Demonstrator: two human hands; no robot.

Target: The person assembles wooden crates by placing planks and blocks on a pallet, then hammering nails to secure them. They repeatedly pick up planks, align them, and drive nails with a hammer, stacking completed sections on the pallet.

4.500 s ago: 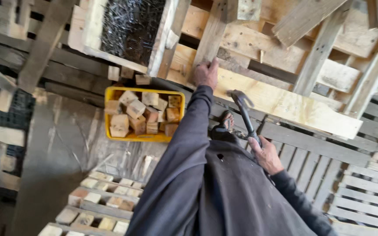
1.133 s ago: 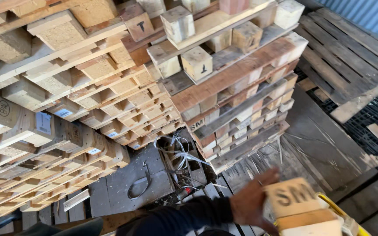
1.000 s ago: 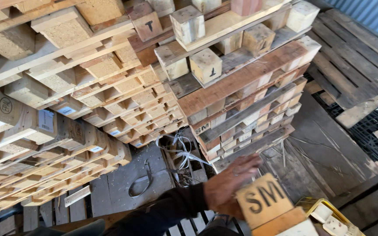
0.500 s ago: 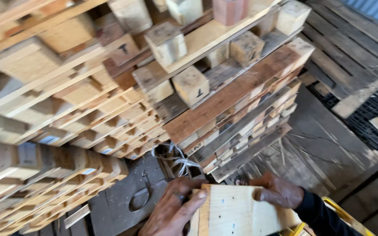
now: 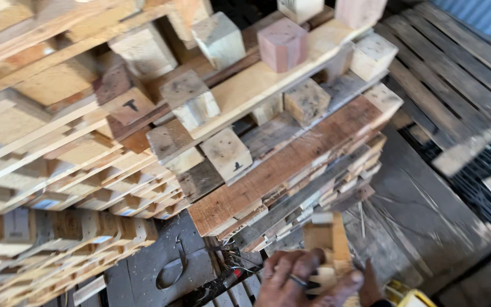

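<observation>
A pale wooden block (image 5: 326, 241) stands at the lower centre of the frame, held upright between both hands just below the overhanging edge of the pallet stack. The left hand (image 5: 291, 281) sits at the bottom centre, fingers curled against the near face of the block, with a thin dark object, too blurred to identify, lying across them. The right hand (image 5: 370, 284) is mostly hidden behind the block at the bottom edge; it touches the block's far side, but how tightly its fingers close cannot be told.

Directly above, a reddish-brown plank (image 5: 291, 165) runs diagonally from lower left to upper right, topping a tall stack of pallets (image 5: 86, 170) that fills the left and centre of the frame. Loose square blocks rest on the upper boards, among them a pinkish block (image 5: 282, 44) at the upper centre. A dark metal plate (image 5: 160, 267) with a curved hook lies on the ground at the lower left. A yellow crate (image 5: 407, 295) shows only its corner at the bottom edge, right of the hands. Flat grey pallets (image 5: 461, 74) occupy the upper right.
</observation>
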